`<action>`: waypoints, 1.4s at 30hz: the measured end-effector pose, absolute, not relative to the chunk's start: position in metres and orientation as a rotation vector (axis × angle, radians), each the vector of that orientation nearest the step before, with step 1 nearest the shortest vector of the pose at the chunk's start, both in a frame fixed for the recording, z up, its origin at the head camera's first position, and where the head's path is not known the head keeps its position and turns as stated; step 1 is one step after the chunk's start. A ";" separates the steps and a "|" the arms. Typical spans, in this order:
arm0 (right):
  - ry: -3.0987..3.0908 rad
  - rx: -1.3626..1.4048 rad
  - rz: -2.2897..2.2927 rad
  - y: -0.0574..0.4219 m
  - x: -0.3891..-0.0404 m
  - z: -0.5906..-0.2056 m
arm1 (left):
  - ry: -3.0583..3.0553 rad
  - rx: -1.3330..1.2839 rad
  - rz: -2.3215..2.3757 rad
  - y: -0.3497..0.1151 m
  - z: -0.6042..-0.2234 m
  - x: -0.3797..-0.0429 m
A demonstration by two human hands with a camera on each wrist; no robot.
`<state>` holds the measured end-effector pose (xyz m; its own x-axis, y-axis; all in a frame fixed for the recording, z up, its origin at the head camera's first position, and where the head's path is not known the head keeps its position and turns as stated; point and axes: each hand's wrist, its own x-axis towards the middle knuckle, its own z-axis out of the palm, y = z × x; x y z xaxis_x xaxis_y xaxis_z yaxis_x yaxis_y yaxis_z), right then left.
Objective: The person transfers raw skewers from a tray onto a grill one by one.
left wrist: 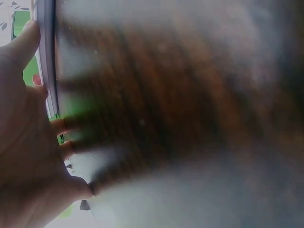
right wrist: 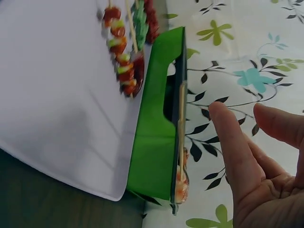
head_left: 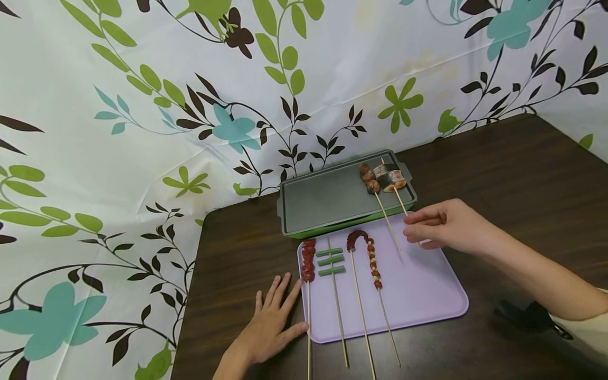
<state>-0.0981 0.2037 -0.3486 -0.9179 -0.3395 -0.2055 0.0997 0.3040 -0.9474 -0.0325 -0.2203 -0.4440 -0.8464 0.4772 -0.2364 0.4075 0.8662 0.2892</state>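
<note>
My right hand point(head_left: 442, 224) hovers over the lower stick of a skewer with dark-and-pale, fish-like chunks point(head_left: 393, 178). Its thumb and forefinger stand apart in the right wrist view, nothing between them. Beside that skewer lies one with brown round pieces point(head_left: 369, 178). Both rest their food on a dark grill plate point(head_left: 318, 198), their sticks reaching over a lilac tray point(head_left: 423, 287). My left hand point(head_left: 271, 322) lies on the table with fingers spread, left of the tray, its thumb near the stick of a skewer with red slices point(head_left: 308, 261).
Also on the tray are skewers with green stalks point(head_left: 331, 261), a curled dark-red tentacle point(head_left: 353, 238) and small red and yellow pieces point(head_left: 373, 264). Their sticks overhang the front edge. The grill has a green base point(right wrist: 154, 142). A leaf-patterned cloth point(head_left: 332, 68) hangs behind the dark wooden table point(head_left: 513, 174).
</note>
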 end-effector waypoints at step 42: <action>1.993 -0.170 -1.609 0.128 -0.043 -0.444 | 2.732 0.661 0.348 -0.217 -0.442 -0.032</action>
